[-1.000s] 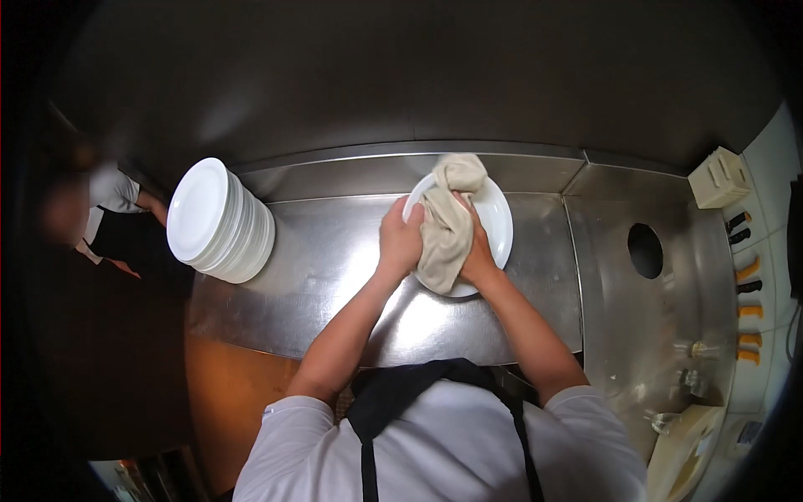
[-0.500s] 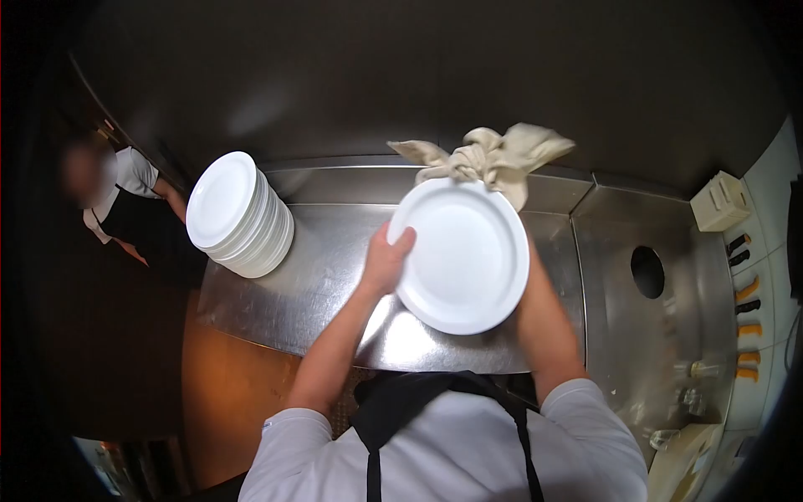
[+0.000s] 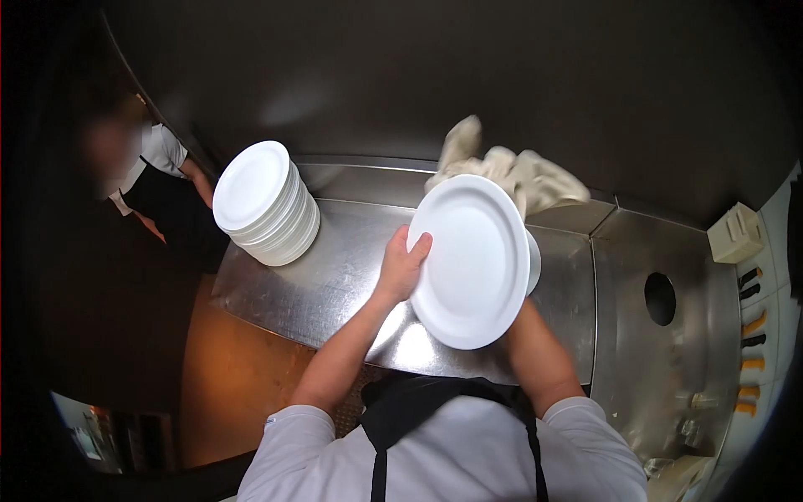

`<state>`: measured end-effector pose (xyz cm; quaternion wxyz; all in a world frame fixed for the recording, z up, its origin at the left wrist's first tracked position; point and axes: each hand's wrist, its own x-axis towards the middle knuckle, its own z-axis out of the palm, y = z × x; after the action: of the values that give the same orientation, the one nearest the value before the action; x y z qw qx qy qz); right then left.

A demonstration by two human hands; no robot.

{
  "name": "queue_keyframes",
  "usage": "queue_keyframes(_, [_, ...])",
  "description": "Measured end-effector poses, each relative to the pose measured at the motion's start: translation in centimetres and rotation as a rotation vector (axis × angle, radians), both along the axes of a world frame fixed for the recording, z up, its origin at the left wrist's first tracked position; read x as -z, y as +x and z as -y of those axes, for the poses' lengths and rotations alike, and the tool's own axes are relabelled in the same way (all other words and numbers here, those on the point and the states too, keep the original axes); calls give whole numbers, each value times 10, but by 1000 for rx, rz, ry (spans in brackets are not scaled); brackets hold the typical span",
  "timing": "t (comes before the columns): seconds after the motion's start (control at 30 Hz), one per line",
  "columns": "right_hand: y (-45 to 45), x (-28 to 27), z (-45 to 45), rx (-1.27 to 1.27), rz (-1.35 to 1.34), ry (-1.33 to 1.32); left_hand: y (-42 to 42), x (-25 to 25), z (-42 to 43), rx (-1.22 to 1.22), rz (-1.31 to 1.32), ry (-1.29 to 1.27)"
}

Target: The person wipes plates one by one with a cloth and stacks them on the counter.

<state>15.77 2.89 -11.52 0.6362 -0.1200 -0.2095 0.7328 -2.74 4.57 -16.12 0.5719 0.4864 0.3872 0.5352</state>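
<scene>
Plate [image 3: 470,261] held face up in the left hand [image 3: 403,269], above the middle of the steel counter [image 3: 355,238]

At the far left, a co-worker [image 3: 174,201] in a white shirt and black apron stands past the counter's end, one forearm close beside a tall stack of white plates [image 3: 272,209]. The stack sits on the left end of the counter, well apart from the hands.

Over the bare steel to its right comes the left hand, clamped on the plate's left edge: the thumb lies across the rim on the upper side, and the other fingers go out of sight below. The plate's white face is turned up toward its holder. Tilted like this it looks oval, its long axis running from the person's chest toward the back wall.

Another white rim [image 3: 534,263] peeks out past the right edge, mostly covered. The right forearm [image 3: 542,356] reaches in underneath; the plate blocks the right hand, so I can't tell what it grasps. Beyond the far edge a bunched beige cloth [image 3: 548,181] flares out, blurred.

Farther right, past a seam, the steel has a dark round hole [image 3: 660,299]. A cream box [image 3: 736,234] stands in the back corner, and orange and black knife handles [image 3: 753,365] line the tiled wall.
</scene>
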Motion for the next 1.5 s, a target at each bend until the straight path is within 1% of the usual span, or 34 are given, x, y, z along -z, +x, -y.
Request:
queue_keyframes(0.03, [-20, 7, 20, 79, 66, -47, 5, -1, 2, -79, 84, 23])
queue_keyframes(0.13, [-65, 20, 57, 307, 258, -179, -15, -5, -8, -238, 28, -21])
queue_keyframes(0.17, [-57, 18, 56, 427, 588, -6, -30, 2, -15, -279, -142, 19])
queue_keyframes(0.2, [-40, 14, 54, 545, 910, 168, -40, 1, -11, -222, -131, 9])
queue_keyframes(0.27, [-14, 18, 29, 675, 923, 205, -48, -11, -8, -93, -109, 10])
queue_keyframes(0.3, [-7, -9, 16, 393, 533, 67, -45, -15, -2, -31, -161, -44])
queue_keyframes(0.33, [1, -36, 3, 185, 135, -151, -42, -13, 1, -5, -164, -28])
queue_keyframes(0.37, [0, -36, -8, 36, -20, -184, -37, -10, 4, 21, -165, -9])
queue_keyframes(0.4, [-6, -23, -8, -30, -35, -153, -31, -9, 5, 46, -164, 13])
queue_keyframes(0.43, [-15, -14, 1, -36, -24, -143, -23, -13, 8, 35, -56, -16])
queue_keyframes(0.53, [-45, 17, 44, 39, 105, -169, -32, -15, -3, -156, -215, 80])
queue_keyframes(0.6, [-31, 23, 52, 62, 237, -158, -54, -20, -22, -236, -276, 172])
queue_keyframes(0.63, [-20, 18, 49, 71, 326, -142, -64, -34, -26, -273, -310, 216])
queue_keyframes(0.67, [-12, 12, 42, 91, 414, -126, -73, -50, -27, -312, -443, 275])
queue_keyframes(0.73, [-6, 3, 30, 151, 540, -112, -78, -92, -26, -343, -812, 347])
queue_keyframes(0.8, [-14, 6, 17, 235, 559, -138, -74, -128, -27, -313, -816, 428])
queue_keyframes(0.83, [-16, 5, 11, 275, 505, -149, -73, -137, -28, -303, -817, 470])
queue_keyframes(0.93, [-23, 1, 3, 344, 312, -181, -69, -136, -17, -134, 182, 381])
queue_keyframes(0.97, [-29, -4, 1, 346, 217, -177, -70, -118, -7, -121, 185, 387])
queue_keyframes(1.0, [-37, -10, 0, 351, 119, -172, -52, -99, 7, -240, 32, 517])
queue_keyframes(1.03, [-49, -14, 2, 367, 101, -196, -29, -81, 21, -286, 10, 570])
queue_keyframes(1.07, [-61, -9, 4, 347, 111, -213, -15, -65, 29, -403, -158, 607])
queue_keyframes(1.1, [-72, 0, 6, 321, 128, -229, 0, -61, 34, -463, 25, 540])
queue_keyframes(1.17, [-78, 11, 8, 259, 165, -240, -15, -61, 30, -456, 61, 365])
queue_keyframes(1.2, [-77, 16, 8, 242, 209, -251, -26, -63, 29, -455, 79, 280])
queue_keyframes(1.23, [-73, 22, 4, 227, 250, -257, -35, -59, 29, -498, -14, 326])
queue_keyframes(1.3, [-57, 32, -7, 191, 319, -247, -69, -62, 35, -370, -98, 334])
queue_keyframes(1.37, [-30, 27, -11, 137, 616, -93, -99, -72, 45, -258, -198, 332])
queue_keyframes(1.47, [-5, 0, -20, 41, 1057, 161, -140, -103, 56, 38, -621, 285])
queue_keyframes(1.5, [-3, -12, -24, 10, 1198, 252, -141, -110, 57, 41, -680, 363])
